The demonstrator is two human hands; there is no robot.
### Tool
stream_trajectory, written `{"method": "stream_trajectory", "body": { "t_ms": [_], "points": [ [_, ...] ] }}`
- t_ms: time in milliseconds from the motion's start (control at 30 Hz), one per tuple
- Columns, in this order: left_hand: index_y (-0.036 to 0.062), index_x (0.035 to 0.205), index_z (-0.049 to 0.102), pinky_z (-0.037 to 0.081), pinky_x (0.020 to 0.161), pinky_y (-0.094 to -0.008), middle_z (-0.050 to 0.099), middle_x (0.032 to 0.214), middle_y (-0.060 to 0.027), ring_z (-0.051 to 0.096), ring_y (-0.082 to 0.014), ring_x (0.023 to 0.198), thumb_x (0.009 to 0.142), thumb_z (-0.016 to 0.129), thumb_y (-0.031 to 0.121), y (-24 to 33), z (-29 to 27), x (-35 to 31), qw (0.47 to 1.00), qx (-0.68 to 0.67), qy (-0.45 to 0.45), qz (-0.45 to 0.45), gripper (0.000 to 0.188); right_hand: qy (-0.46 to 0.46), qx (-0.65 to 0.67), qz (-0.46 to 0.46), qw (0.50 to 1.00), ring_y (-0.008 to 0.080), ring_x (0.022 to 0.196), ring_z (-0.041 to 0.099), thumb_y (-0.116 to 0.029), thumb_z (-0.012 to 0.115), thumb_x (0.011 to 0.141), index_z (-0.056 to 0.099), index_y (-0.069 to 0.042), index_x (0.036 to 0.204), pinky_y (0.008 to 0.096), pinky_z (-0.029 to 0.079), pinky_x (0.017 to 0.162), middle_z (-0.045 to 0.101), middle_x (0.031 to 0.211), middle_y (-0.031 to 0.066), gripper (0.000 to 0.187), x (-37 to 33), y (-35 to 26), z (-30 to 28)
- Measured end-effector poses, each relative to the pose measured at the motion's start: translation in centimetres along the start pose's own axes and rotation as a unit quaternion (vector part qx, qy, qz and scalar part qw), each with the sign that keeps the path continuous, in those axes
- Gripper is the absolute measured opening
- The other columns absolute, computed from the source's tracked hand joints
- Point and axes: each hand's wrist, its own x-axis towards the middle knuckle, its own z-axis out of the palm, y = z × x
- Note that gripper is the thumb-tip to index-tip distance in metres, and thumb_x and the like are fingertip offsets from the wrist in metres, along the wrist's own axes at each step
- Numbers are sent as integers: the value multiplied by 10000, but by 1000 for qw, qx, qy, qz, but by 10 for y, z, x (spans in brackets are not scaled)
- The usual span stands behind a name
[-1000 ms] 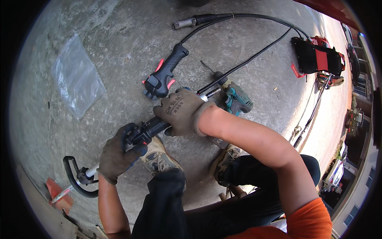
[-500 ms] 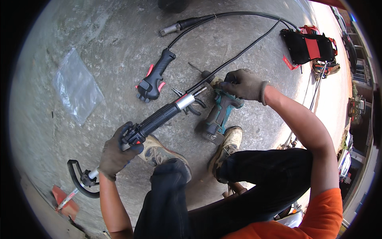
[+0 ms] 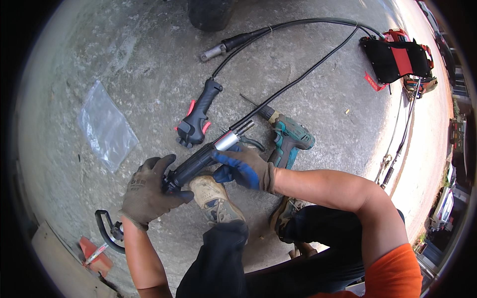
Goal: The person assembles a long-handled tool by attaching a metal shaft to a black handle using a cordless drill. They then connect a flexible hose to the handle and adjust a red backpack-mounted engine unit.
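Observation:
A brush cutter shaft slants across the concrete in front of me, with a ribbed black grip and a silver end piece. Its loop handle lies beyond my left wrist. Gloved, my left hand is wrapped round the shaft just below the grip. My right hand, also gloved, is beside the grip's upper part, fingers partly spread and nothing visible in them; whether it touches cannot be told. A teal cordless drill rests on the ground past the right hand, which hides its base.
A black trigger handle with red levers lies ahead, joined to a cable. Pliers show behind the shaft. A clear plastic bag is at left. A black hose runs to a red-and-black machine at far right.
My right hand has moved from above the drill down and left to the grip. The drill now lies uncovered except at its base. My left hand stays on the shaft.

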Motion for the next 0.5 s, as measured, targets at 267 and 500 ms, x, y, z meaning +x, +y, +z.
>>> {"method": "stream_trajectory", "body": {
  "t_ms": [267,500],
  "points": [
    [99,1474,587,553,967,-499,723,1189,-259,717,-429,1082,816,807,248,43,43,84,978,-179,-68,76,710,-134,-258,-91,953,216,1179,706,-281,635,1099,562,-23,1536,374,591,1028,691,1358,152,513,-26,-42,-20],
    [61,1360,617,541,904,-497,725,1083,-251,712,-410,1008,841,769,271,34,51,95,974,-189,-123,22,581,-65,-401,36,913,119,860,750,-385,762,1002,785,-50,1206,299,625,737,800,944,44,394,-9,-226,-60]
  ]
}}
